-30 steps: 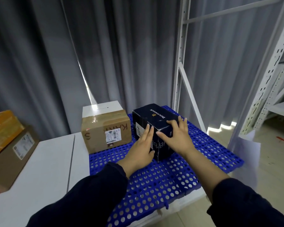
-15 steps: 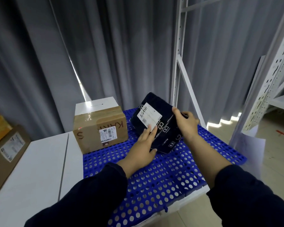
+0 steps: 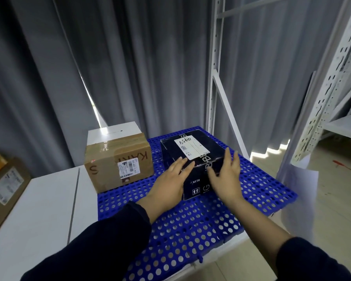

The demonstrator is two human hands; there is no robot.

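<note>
A black box (image 3: 193, 159) with white lettering lies flat on the blue perforated pallet (image 3: 190, 224), its white shipping label facing up. My left hand (image 3: 170, 183) rests on the box's near left corner with fingers straight. My right hand (image 3: 226, 177) is at the box's near right side, fingers spread and relaxed, holding nothing; whether it touches the box is unclear.
A brown cardboard box (image 3: 118, 163) with a label stands left of the black box, a white box (image 3: 114, 131) behind it. More cartons (image 3: 2, 189) sit on the white table (image 3: 34, 220) at far left. White metal shelving (image 3: 217, 78) rises at right; grey curtains hang behind.
The black box was tipped up and turned over by both hands; it now lies flat with the label on top. My right hand has let go of its far edge.
</note>
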